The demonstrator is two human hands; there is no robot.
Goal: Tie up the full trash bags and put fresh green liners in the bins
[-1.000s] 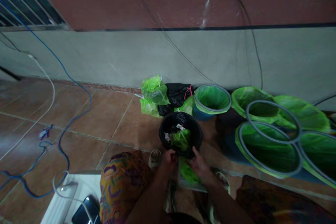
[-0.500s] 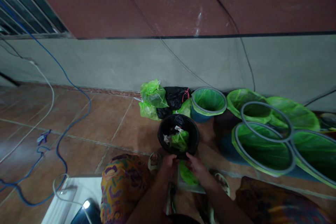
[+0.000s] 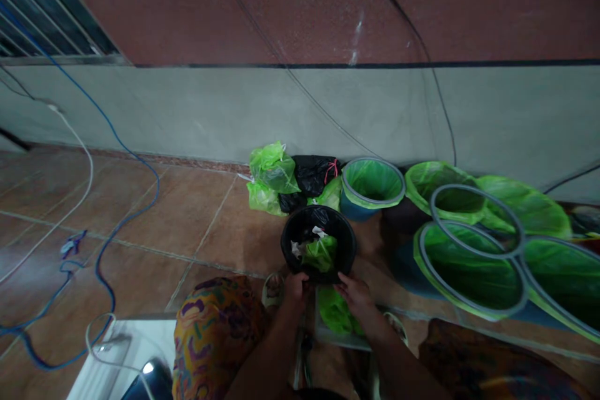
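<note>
Left hand [image 3: 296,287] and right hand [image 3: 352,290] pinching the near rim of the black bin [image 3: 319,251], just beyond the fingertips. Liner thin, soft, probably slippery; best gripped at the rim. Green bag [image 3: 335,312] below. Open tiles [image 3: 197,225] leftward, lined bins [image 3: 469,265] crowding rightward.

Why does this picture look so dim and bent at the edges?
Head view: light is low, so both hands, left hand and right hand, look murky at the black bin; wide-lens distortion curves the wall stripe and stretches the green-lined bins at right.
</note>
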